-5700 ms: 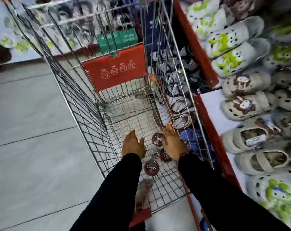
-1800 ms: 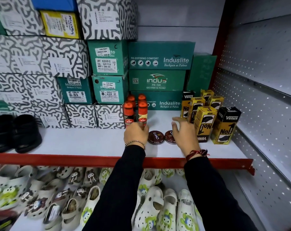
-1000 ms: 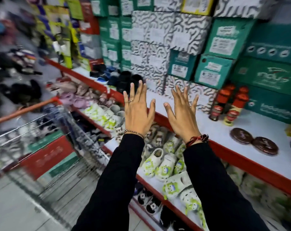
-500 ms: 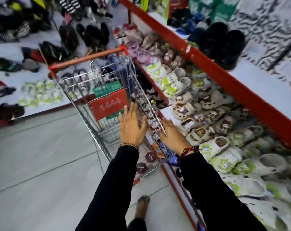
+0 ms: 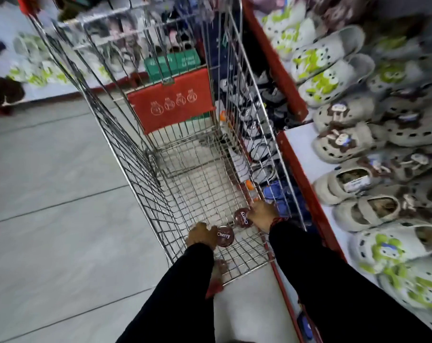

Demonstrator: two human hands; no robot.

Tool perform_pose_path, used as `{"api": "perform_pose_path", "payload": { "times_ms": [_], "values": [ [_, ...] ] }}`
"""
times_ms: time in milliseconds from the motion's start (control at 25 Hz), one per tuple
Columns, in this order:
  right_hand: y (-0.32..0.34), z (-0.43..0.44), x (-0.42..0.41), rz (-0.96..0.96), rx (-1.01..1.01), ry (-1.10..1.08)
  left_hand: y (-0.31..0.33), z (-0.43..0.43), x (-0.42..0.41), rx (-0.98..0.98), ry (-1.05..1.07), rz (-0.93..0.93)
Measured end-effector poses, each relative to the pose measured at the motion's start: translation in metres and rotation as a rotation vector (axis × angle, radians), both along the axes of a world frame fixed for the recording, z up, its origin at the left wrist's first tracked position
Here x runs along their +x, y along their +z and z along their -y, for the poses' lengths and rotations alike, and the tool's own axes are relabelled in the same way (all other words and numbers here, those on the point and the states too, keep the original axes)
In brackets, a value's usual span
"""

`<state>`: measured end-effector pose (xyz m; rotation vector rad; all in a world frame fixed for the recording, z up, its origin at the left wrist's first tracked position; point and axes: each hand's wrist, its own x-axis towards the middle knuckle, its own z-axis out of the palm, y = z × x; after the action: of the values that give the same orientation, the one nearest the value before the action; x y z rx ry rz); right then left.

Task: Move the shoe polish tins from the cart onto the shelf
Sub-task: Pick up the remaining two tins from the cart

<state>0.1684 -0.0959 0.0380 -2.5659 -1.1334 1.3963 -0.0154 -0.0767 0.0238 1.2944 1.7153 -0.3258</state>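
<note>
Two round dark-brown shoe polish tins with "Cherry" lids lie on the wire floor at the near end of the cart [image 5: 135, 157]. My left hand [image 5: 201, 235] is curled around the left edge of the nearer tin [image 5: 225, 236]. My right hand [image 5: 263, 215] grips the right edge of the farther tin [image 5: 242, 217]. Both tins still rest flat on the cart floor. The upper shelf where tins were set down is out of view.
The cart's red seat flap [image 5: 171, 102] stands at its far end. A red-edged low shelf [image 5: 299, 169] full of white and beige clogs [image 5: 346, 142] runs close along the cart's right side. Grey tiled floor [image 5: 49, 194] lies to the left.
I turned away from the upper shelf, where two tins were left, and looked down at the cart. Both hands went from open in the air down into the cart onto two tins.
</note>
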Motion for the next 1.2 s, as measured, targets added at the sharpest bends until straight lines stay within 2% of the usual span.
{"api": "perform_pose_path", "payload": {
  "times_ms": [160, 280, 400, 480, 520, 600, 720, 800, 880, 1000, 1080, 1200],
  "values": [
    [-0.059, -0.015, -0.001, 0.031, -0.092, -0.03, -0.064, 0.007, 0.005, -0.112, 0.023, -0.081],
    [-0.078, -0.015, -0.005, 0.067, -0.129, -0.037, -0.088, 0.011, 0.013, -0.14, 0.111, -0.065],
    [-0.095, -0.015, -0.005, 0.062, -0.15, -0.061, -0.101, 0.015, 0.02, -0.175, 0.136, -0.13],
    [-0.1, -0.018, -0.007, 0.013, -0.149, -0.089, -0.106, 0.017, 0.021, -0.177, 0.167, -0.164],
    [-0.1, -0.019, -0.009, -0.072, -0.127, -0.174, -0.108, 0.018, 0.021, -0.177, 0.187, -0.165],
    [-0.106, -0.019, -0.007, -0.09, -0.106, -0.2, -0.111, 0.018, 0.022, -0.175, 0.234, -0.152],
    [-0.102, -0.018, -0.003, 0.038, -0.073, -0.142, -0.106, 0.018, 0.023, -0.148, 0.311, -0.084],
    [-0.088, -0.023, -0.007, -0.04, -0.014, -0.107, -0.101, 0.017, 0.024, -0.109, 0.319, -0.049],
    [-0.077, -0.022, -0.008, -0.135, 0.017, -0.249, -0.096, 0.014, 0.023, -0.056, 0.345, -0.039],
    [-0.087, -0.017, 0.001, -0.051, -0.031, -0.45, -0.086, 0.009, 0.014, -0.014, 0.328, -0.018],
    [-0.069, -0.013, 0.004, 0.026, -0.02, -0.4, -0.073, 0.005, 0.008, -0.002, 0.353, 0.007],
    [-0.047, -0.009, 0.003, -0.042, 0.04, -0.454, -0.045, -0.002, 0.001, 0.048, 0.423, 0.031]
  ]
}}
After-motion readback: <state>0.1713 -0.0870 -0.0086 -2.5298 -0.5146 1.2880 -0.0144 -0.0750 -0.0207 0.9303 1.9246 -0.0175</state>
